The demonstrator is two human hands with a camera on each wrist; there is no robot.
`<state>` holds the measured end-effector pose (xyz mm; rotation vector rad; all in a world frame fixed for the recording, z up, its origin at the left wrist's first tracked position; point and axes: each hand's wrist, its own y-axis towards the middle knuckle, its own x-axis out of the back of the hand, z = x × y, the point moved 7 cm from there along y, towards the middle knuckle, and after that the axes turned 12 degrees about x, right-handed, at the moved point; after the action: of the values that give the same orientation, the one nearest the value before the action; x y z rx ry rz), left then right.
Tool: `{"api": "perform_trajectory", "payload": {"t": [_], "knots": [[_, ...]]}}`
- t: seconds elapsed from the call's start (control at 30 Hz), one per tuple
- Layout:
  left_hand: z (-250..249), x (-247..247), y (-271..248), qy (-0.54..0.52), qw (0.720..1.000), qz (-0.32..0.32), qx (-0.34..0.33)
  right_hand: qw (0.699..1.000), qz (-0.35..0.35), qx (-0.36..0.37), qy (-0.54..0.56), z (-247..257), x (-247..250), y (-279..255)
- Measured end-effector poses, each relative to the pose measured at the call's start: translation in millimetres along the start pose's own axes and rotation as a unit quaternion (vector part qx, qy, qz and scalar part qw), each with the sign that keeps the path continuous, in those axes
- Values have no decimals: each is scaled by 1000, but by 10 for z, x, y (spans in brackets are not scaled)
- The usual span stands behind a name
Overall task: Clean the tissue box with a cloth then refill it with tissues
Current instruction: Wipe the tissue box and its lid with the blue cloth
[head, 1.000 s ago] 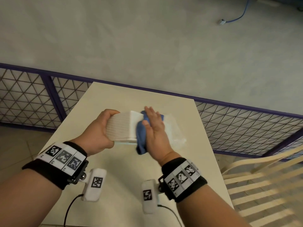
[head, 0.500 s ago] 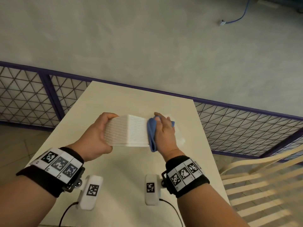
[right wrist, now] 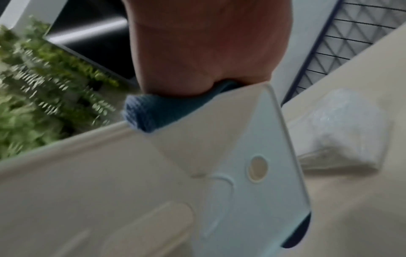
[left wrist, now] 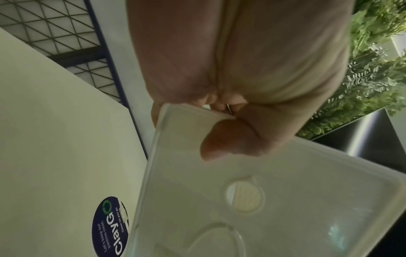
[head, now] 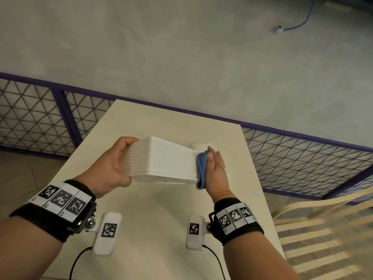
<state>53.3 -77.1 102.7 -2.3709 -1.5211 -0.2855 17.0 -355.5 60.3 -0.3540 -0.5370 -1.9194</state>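
Note:
A white ribbed tissue box (head: 167, 160) hangs just above the cream table (head: 157, 215). My left hand (head: 113, 164) grips its left end, fingers curled over the far side; in the left wrist view my thumb (left wrist: 219, 139) lies on the smooth underside of the box (left wrist: 274, 200). My right hand (head: 217, 168) presses a folded blue cloth (head: 201, 168) flat against the box's right end, fingers straight. In the right wrist view the cloth (right wrist: 149, 113) bunches between my palm and the box (right wrist: 219, 147). A clear-wrapped tissue pack (right wrist: 342, 132) lies on the table behind the box.
A purple-framed mesh railing (head: 302, 158) runs past the table's far edge. A slatted cream chair (head: 323, 229) stands at the right. A blue cable (head: 298, 25) lies on the floor beyond. Green plants (left wrist: 373, 69) show in the wrist views.
My right hand has slid the blue cloth from the middle of the box to its right end. The left hand keeps its grip on the left end.

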Motion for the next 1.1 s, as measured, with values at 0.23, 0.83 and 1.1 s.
{"api": "perform_trajectory", "payload": {"t": [0.23, 0.83, 1.1], "knots": [[54, 99, 77, -102, 994, 35, 31, 964, 105, 232, -76, 588, -183, -213], [-518, 116, 32, 355, 932, -44, -52, 859, 168, 297, -382, 769, -190, -65], [-661, -362, 183, 446, 880, -113, -117, 858, 77, 403, -310, 1147, -349, -205]]}}
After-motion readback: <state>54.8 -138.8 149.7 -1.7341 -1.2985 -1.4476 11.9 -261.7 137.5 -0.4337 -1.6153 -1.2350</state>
